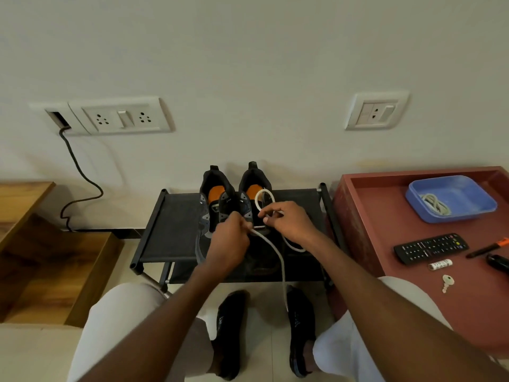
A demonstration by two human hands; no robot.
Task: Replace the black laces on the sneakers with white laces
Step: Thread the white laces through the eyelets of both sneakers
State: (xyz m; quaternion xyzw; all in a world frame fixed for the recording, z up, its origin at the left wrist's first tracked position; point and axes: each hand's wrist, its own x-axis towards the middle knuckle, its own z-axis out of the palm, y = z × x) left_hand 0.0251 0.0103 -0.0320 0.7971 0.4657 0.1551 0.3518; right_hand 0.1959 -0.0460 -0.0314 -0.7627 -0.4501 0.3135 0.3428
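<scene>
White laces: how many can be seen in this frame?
2. One white lace is held by both hands over the right sneaker on the rack; another lies coiled in the blue tray on the red table. Others may be hidden.

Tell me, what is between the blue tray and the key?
In the head view, a black remote and a small white roll lie on the red table, between the blue tray and the key.
</scene>
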